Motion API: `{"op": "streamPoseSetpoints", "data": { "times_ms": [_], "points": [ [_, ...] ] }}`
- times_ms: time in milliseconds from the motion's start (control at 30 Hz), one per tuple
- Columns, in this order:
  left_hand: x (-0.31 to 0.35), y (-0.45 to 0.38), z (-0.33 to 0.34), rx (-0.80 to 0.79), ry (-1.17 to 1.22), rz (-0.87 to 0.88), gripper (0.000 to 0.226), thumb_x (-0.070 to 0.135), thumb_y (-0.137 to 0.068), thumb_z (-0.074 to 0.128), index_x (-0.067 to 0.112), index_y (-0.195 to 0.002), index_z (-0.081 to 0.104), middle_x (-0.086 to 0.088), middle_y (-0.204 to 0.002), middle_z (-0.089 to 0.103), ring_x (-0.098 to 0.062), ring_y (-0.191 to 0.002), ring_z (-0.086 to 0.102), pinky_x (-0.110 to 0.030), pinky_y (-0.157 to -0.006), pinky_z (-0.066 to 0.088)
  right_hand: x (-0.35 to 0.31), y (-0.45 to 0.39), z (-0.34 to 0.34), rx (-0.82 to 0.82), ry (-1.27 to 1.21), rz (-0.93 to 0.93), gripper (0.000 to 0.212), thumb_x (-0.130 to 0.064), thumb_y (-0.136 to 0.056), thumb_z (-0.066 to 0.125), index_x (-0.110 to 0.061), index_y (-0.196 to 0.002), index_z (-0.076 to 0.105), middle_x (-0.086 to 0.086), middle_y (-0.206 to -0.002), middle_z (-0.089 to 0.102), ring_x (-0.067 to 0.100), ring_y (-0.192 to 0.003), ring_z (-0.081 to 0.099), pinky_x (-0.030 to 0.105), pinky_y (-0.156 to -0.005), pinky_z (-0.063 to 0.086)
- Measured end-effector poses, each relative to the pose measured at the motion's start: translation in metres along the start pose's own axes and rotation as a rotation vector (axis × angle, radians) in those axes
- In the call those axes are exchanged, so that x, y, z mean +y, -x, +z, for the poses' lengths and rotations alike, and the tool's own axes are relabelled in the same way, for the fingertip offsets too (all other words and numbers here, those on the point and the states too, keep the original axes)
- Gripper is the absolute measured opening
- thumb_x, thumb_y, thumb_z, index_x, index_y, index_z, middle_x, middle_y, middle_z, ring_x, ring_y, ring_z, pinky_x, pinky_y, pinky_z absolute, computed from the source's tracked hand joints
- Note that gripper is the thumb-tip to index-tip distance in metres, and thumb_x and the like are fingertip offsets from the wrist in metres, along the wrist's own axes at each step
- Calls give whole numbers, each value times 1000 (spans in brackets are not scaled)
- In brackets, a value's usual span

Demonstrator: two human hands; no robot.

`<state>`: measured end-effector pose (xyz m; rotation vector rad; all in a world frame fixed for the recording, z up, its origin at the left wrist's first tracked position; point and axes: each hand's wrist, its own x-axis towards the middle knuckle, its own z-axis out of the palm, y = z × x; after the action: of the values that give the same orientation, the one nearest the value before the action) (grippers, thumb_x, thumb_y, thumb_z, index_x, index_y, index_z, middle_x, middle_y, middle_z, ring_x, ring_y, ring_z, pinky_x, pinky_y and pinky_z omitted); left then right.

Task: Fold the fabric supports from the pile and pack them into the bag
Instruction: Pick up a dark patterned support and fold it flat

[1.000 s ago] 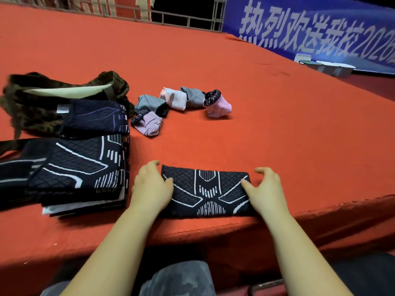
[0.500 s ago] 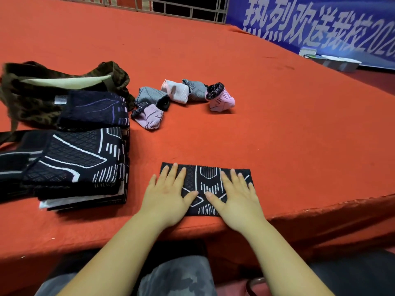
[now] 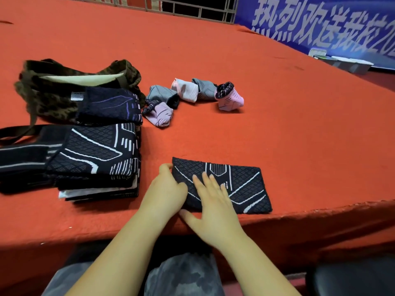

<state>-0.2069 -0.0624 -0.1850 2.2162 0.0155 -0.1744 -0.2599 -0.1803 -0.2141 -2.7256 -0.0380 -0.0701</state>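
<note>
- The right hand [image 3: 215, 207] has been slid leftward, fingers straight, flat on the black patterned support [image 3: 241, 186] at the table edge [image 3: 320, 212].
- Its left end is now gripped by the left hand [image 3: 165, 193]; folding is judged imminent, the camouflage bag [image 3: 49, 97] lying well apart.

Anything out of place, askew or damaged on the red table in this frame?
Nothing looks damaged or spilled. The black support under both hands lies slightly askew near the table edge, and the small grey and pink supports lie scattered rather than stacked, beside the bag.
</note>
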Motion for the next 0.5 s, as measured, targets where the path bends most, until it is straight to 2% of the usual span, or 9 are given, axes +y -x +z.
{"op": "streamPoseSetpoints", "data": {
  "times_ms": [67,133,200,233,300,333,367,433,500],
  "points": [
    [5,4,2,26,214,97,51,10,-85,55,23,-131,39,1,-97,65,-20,-95,63,-34,-84,47,-7,-6,1,10,-69,20,76,-37,-88,51,-26,-151,9,-4,-159,5,11,-146,-2,28,-116,-7],
    [8,6,5,38,390,205,48,7,-87,57,27,-127,40,4,-79,62,-15,-81,61,-31,-81,46,-11,-10,1,83,-238,88,69,-10,-87,50,-23,-149,23,-4,-155,24,12,-144,15,31,-119,7],
    [8,4,9,61,550,237,40,9,-92,52,29,-125,39,7,-76,60,-11,-81,58,-28,-87,44,-16,-10,-4,193,-483,214,51,-6,-90,46,-20,-139,45,-4,-139,50,12,-132,40,25,-109,28],
    [7,1,11,73,619,218,36,10,-95,49,27,-125,39,7,-81,61,-9,-83,56,-29,-90,42,-18,-10,-8,249,-608,279,37,-11,-95,46,-19,-129,55,-5,-123,60,10,-119,51,19,-97,35],
    [4,-2,16,52,627,168,39,13,-98,44,22,-134,38,5,-104,61,-9,-92,54,-26,-92,40,-20,-7,-14,357,-822,369,18,-20,-98,46,-25,-101,63,-14,-92,63,-3,-89,59,9,-74,37],
    [3,-1,20,15,573,163,43,14,-98,43,21,-139,35,4,-117,56,-8,-100,53,-21,-92,37,-19,-6,-16,409,-905,391,18,-19,-98,47,-30,-92,60,-19,-85,60,-11,-80,57,4,-69,37],
    [3,-2,25,-28,514,178,46,14,-99,42,20,-143,31,4,-128,50,-7,-110,49,-16,-94,33,-17,-5,-17,454,-972,410,20,-16,-97,48,-32,-90,58,-20,-86,60,-14,-79,57,0,-69,37],
    [4,-5,36,-105,408,242,51,19,-100,42,18,-148,25,4,-143,38,-6,-130,38,-17,-106,25,-12,-3,-17,492,-1015,426,26,-6,-94,50,-24,-111,59,-11,-104,64,-6,-96,59,0,-80,38],
    [10,-11,46,-162,350,309,57,32,-99,41,19,-150,20,5,-154,25,-6,-141,24,-29,-118,17,-9,1,-19,488,-982,428,50,3,-89,51,-15,-135,45,-8,-125,55,0,-112,51,-1,-88,35]
  ]
}}
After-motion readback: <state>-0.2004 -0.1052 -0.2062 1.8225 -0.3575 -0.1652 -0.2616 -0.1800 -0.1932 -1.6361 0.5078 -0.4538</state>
